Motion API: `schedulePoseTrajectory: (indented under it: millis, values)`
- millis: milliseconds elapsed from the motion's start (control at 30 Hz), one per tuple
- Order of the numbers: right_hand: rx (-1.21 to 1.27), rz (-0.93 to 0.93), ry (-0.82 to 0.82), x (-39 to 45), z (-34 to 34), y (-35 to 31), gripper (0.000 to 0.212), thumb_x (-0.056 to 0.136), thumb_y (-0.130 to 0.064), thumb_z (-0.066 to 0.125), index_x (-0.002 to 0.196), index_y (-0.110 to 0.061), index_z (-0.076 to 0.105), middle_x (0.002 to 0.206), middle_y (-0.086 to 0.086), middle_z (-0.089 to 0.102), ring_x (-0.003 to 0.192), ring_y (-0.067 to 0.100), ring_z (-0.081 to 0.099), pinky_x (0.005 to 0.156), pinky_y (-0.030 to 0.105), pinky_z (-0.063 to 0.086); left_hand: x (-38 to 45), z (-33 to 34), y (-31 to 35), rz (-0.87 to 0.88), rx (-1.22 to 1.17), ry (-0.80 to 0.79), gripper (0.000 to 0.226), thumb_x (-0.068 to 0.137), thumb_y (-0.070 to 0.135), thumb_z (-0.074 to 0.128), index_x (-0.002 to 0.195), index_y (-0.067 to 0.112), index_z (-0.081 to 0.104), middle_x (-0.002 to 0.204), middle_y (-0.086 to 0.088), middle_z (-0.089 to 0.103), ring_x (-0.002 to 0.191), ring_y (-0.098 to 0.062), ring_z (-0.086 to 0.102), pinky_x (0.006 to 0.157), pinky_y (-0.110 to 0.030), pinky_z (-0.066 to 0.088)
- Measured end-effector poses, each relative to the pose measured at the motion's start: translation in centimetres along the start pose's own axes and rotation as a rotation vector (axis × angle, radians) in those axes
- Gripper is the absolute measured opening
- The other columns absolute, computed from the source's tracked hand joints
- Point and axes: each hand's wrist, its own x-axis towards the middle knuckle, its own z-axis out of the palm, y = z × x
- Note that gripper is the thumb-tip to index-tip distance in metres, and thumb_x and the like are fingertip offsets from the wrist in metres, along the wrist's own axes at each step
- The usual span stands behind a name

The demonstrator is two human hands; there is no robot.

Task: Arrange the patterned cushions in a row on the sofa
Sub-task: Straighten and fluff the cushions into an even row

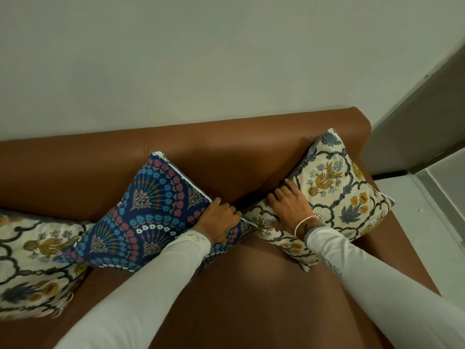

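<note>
Cushions here look light, soft and squashy, with cloth covers that should hold under the fingers, so a pinch at an edge or corner seems the best hold; the smooth brown sofa (226, 152) would probably let them slide. Three lean along the sofa's back edge. The cream floral cushion (342, 192) stands in the right corner against the arm and backrest. The right hand (289, 205) lies on its lower left part, fingers curled over the left edge, gripping the fabric. The blue patterned cushion (156, 217) leans mid-back, tilted. The left hand (219, 220) is closed around its right corner, just beside the other hand. A second cream cushion (30, 260) lies at the left edge, partly beneath the blue one.
</note>
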Motion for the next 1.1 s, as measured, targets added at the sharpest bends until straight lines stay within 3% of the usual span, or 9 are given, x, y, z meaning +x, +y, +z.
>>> schedulePoseTrajectory:
  millis: [200,333,500,567,633,767,900,967,1100]
  values:
    - [0.059,-0.06,0.124,-1.9,-0.4,1.2,0.085,0.076,-0.06,0.073,0.139,-0.008,0.049,0.135,0.017,0.055,0.133,0.038,0.048,0.123,0.051,0.026,-0.1,0.5,-0.1,-0.009,-0.124,0.086,0.086,0.082,0.058,0.073,0.147,0.012,0.041,0.139,-0.01,0.054,0.126,-0.032,0.052,0.104,-0.048,0.038]
    - [0.115,-0.044,0.393,-4.7,-1.2,4.3,0.071,0.083,-0.056,0.064,0.132,-0.006,0.054,0.131,0.019,0.059,0.126,0.04,0.054,0.114,0.054,0.038,0.3,-2.3,-0.2,-0.072,-0.346,0.161,0.105,0.08,0.07,0.068,0.158,0.015,0.025,0.148,-0.008,0.047,0.135,-0.03,0.047,0.11,-0.045,0.039]
    - [0.394,0.249,0.589,-9.4,-0.9,12.4,0.08,0.083,-0.071,0.061,0.135,-0.012,0.051,0.134,0.015,0.055,0.121,0.035,0.053,0.105,0.049,0.043,2.9,-8.3,1.6,-0.132,-0.778,0.209,0.116,0.071,0.068,0.08,0.16,0.022,0.021,0.16,-0.006,0.037,0.146,-0.029,0.039,0.115,-0.049,0.041]
    - [0.52,0.353,0.546,-11.2,0.6,16.1,0.093,0.075,-0.077,0.066,0.138,-0.012,0.047,0.135,0.015,0.053,0.121,0.033,0.052,0.102,0.047,0.046,4.5,-9.9,3.2,-0.169,-0.926,0.208,0.12,0.067,0.062,0.086,0.16,0.025,0.021,0.164,-0.006,0.034,0.149,-0.028,0.036,0.118,-0.05,0.04]
    - [0.614,0.412,0.374,-12.9,3.1,19.3,0.11,0.064,-0.076,0.076,0.146,-0.013,0.039,0.143,0.016,0.048,0.127,0.036,0.051,0.104,0.049,0.046,6.4,-10.6,4.7,-0.199,-0.978,0.161,0.126,0.064,0.057,0.091,0.161,0.025,0.017,0.166,-0.006,0.031,0.151,-0.029,0.033,0.12,-0.051,0.037]
    - [0.674,0.412,0.06,-14.5,8.4,23.0,0.137,0.052,-0.062,0.091,0.159,-0.017,0.018,0.158,0.017,0.037,0.14,0.04,0.042,0.115,0.051,0.039,9.2,-10.2,7.0,-0.242,-1.017,0.037,0.153,0.056,0.046,0.098,0.163,0.027,-0.01,0.171,-0.008,0.019,0.157,-0.03,0.024,0.126,-0.051,0.029]
    - [0.686,0.281,0.032,-13.1,11.8,23.8,0.138,0.056,-0.056,0.091,0.161,-0.019,0.009,0.159,0.013,0.037,0.14,0.036,0.043,0.117,0.049,0.038,10.6,-9.2,9.5,-0.356,-1.026,0.113,0.162,0.061,0.036,0.099,0.154,0.035,-0.034,0.169,-0.013,0.026,0.151,-0.036,0.037,0.121,-0.054,0.036]
    - [0.686,0.245,0.027,-11.7,12.4,23.0,0.137,0.058,-0.054,0.09,0.161,-0.018,0.006,0.153,0.015,0.043,0.136,0.037,0.045,0.116,0.047,0.039,10.9,-8.9,10.1,-0.401,-1.014,0.175,0.159,0.063,0.033,0.098,0.155,0.034,-0.032,0.166,-0.014,0.034,0.144,-0.038,0.046,0.116,-0.054,0.042]
    - [0.752,0.218,0.076,-9.7,12.2,22.4,0.132,0.052,-0.052,0.093,0.156,-0.011,0.023,0.143,0.016,0.05,0.129,0.037,0.049,0.111,0.045,0.043,11.1,-9.1,10.0,-0.396,-1.013,0.248,0.144,0.07,0.024,0.094,0.161,0.028,-0.018,0.156,-0.018,0.048,0.138,-0.036,0.052,0.113,-0.051,0.044]
